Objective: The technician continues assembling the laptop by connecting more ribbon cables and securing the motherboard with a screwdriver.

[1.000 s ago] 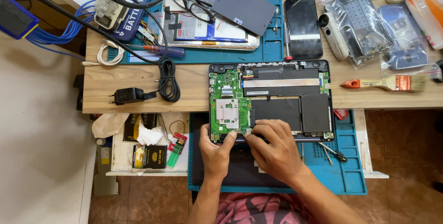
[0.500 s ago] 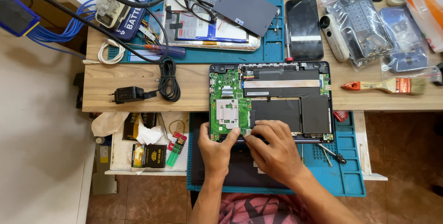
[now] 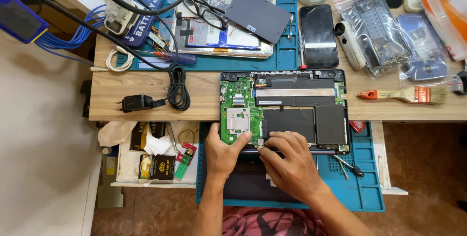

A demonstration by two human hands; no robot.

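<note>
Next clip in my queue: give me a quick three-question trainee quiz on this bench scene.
1. True or false: both hands touch the opened laptop.
2. Which lies right of the laptop on the wooden table? A) paintbrush B) black power adapter C) coiled white cable
3. What colour is the circuit board under the left hand?

Key
1. True: the right hand is at the near edge too.
2. A, the paintbrush.
3. Green, the circuit board.
</note>
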